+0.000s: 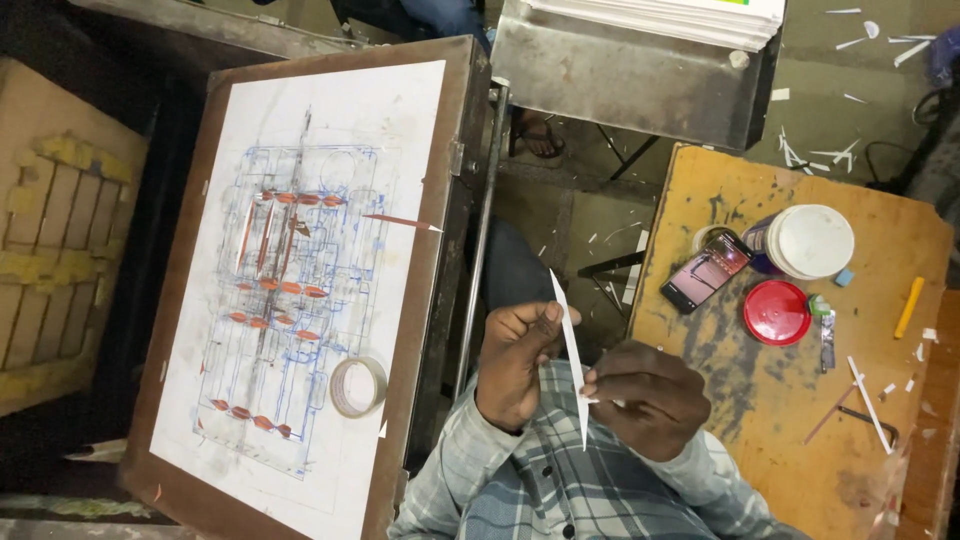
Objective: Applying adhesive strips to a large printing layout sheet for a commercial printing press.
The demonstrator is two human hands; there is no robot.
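Both of my hands hold a long thin white strip, pointed at both ends, in front of my chest. My left hand pinches it near its upper half with thumb and fingers. My right hand grips it lower down, fingers curled over the strip. The strip stands nearly upright, tilted slightly left at the top. My plaid shirt sleeves fill the bottom of the view.
A wooden board at the left carries a white sheet with a blue line drawing, a tape roll and a red-and-white strip. A yellow stool top at right holds a phone, a white-lidded jar and a red lid.
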